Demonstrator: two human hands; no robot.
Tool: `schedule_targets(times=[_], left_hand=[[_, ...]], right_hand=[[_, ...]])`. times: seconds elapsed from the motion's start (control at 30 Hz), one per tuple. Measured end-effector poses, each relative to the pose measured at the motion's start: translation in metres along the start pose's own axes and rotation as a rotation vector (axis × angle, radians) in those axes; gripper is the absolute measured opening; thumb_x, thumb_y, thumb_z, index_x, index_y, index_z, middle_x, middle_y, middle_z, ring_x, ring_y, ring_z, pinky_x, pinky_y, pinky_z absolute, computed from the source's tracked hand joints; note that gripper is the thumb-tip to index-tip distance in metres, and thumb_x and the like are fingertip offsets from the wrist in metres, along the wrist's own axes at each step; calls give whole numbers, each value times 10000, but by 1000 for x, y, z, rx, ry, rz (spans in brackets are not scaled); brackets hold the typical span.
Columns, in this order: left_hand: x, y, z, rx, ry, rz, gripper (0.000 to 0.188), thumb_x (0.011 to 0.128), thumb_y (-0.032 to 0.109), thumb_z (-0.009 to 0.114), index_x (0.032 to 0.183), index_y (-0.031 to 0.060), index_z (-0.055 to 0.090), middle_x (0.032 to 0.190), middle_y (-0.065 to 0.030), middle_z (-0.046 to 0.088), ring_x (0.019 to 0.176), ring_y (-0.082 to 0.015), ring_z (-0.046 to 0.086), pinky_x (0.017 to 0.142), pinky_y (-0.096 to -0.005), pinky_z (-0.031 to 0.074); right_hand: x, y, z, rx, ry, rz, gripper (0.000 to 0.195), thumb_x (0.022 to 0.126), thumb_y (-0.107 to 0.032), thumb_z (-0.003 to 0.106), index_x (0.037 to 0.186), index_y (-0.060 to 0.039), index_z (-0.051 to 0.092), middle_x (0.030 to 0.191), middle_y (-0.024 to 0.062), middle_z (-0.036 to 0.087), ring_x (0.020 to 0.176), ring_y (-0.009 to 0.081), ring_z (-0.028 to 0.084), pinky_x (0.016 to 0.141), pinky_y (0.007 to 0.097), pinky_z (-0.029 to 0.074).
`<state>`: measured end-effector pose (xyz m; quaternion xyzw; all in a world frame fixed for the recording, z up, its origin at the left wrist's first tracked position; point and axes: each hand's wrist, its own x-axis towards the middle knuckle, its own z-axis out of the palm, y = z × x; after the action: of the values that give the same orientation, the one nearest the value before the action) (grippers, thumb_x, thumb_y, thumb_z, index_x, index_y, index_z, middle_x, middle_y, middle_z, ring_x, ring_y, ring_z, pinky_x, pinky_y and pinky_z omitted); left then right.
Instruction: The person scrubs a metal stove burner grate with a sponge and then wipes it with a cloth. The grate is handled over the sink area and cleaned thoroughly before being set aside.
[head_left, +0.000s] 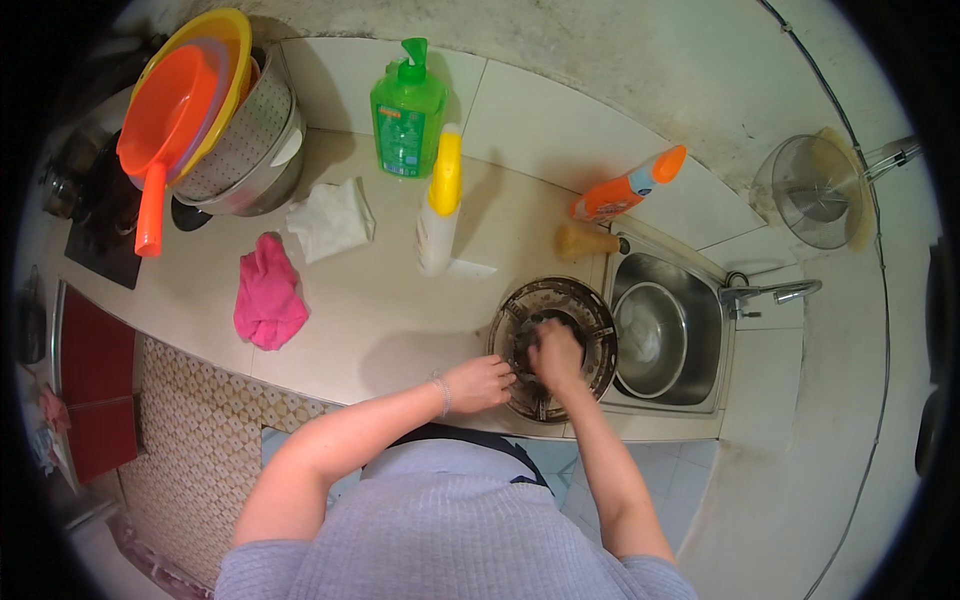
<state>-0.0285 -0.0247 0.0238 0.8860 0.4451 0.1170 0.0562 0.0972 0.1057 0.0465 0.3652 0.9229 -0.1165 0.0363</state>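
Observation:
A round, grimy metal stove pot stand (602, 321) rests on the counter right against the sink's left side. Its ring carries several short prongs and is streaked with brown and black. My left hand (480, 384), with a bracelet at the wrist, grips the ring's left rim with its fingertips. Inside the ring, over the dark centre, my right hand (559, 358) is bent downward with curled fingers. It is slightly blurred, and whether it holds something dark is hidden beneath the fingers.
Right of the stand, a steel sink (701, 390) holds a metal basin (679, 330) under a faucet (772, 291). Behind stand a yellow-topped spray bottle (442, 195), a green pump bottle (409, 124), an orange bottle (619, 191) and a brush (585, 243). Leftward lie pink (268, 296) and white (331, 221) cloths.

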Motion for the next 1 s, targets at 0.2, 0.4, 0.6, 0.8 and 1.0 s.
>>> schedule_targets(times=[0.2,0.4,0.6,0.8,1.0], left_hand=[[1,2,-7,-30,-75,-28,187,729,192,516,856,133,641,1128,-52,569,933,-162,509,772,-282,394],[0,3,-3,-33,14,-25,178,727,191,518,838,124,640,1115,-64,577,928,-168,515,764,-288,403],[-1,2,-3,-11,-16,-20,175,724,196,523,831,121,640,1098,-67,584,927,-172,519,766,-287,406],[0,5,2,-33,10,-26,174,727,199,521,835,127,637,1087,-60,587,927,-174,518,769,-289,410],[0,5,2,-33,8,-41,167,725,203,525,819,120,635,1083,-63,588,931,-178,518,784,-293,410]], right_hand=[[-5,-17,4,27,15,-87,290,630,-84,652,911,-33,600,951,115,555,913,317,538,761,412,464],[-8,-4,6,12,94,-78,204,656,-105,637,834,-22,580,938,127,535,883,322,528,711,423,481],[4,0,-2,-4,41,-5,282,663,-96,642,936,-40,600,941,141,562,910,322,539,764,415,465],[12,10,-2,-55,88,69,315,649,-109,667,949,-33,605,966,131,557,926,328,537,765,403,470],[10,12,-2,-32,58,59,300,645,-101,662,932,-44,595,977,143,552,931,323,539,760,416,467]])
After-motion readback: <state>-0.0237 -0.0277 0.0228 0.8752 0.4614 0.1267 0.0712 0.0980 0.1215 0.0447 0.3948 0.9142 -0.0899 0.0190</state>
